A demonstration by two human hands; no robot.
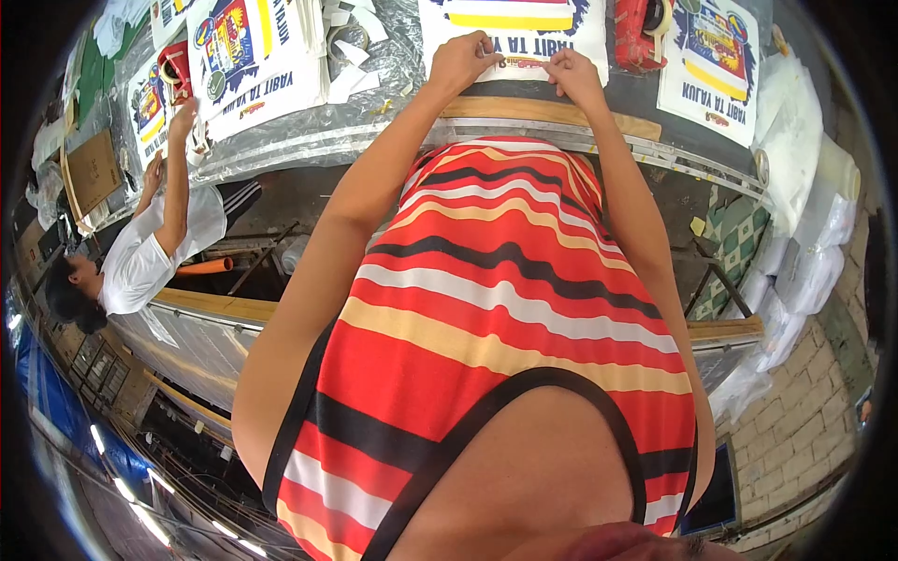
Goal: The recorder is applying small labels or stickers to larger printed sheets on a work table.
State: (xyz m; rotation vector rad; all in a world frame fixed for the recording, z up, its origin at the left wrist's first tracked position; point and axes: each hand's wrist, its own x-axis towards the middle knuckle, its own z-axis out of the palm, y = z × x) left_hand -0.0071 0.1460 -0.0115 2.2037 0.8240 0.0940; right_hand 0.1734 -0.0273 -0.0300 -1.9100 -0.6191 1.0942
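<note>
Before me on the table lies a white sheet (589, 66) printed in blue, yellow and red, its lettering upside down to me. My left hand (463, 62) is over its near edge, thumb and forefinger pinched close together. To the right, my right hand (577, 76) has its fingers bent together over the same edge. Whether something thin, such as clear tape, lies between the fingertips is too small to tell. A red tape dispenser (637, 38) with a tape roll stands just right of the sheet.
More printed sheets (712, 66) lie right, and a thick stack (280, 84) left. Paper scraps (354, 52) surround a tape ring (344, 31). A wooden strip (547, 116) runs along the table edge. A co-worker (151, 245) works at left with another red dispenser (179, 66). Plastic-wrapped packs (807, 280) are stacked right.
</note>
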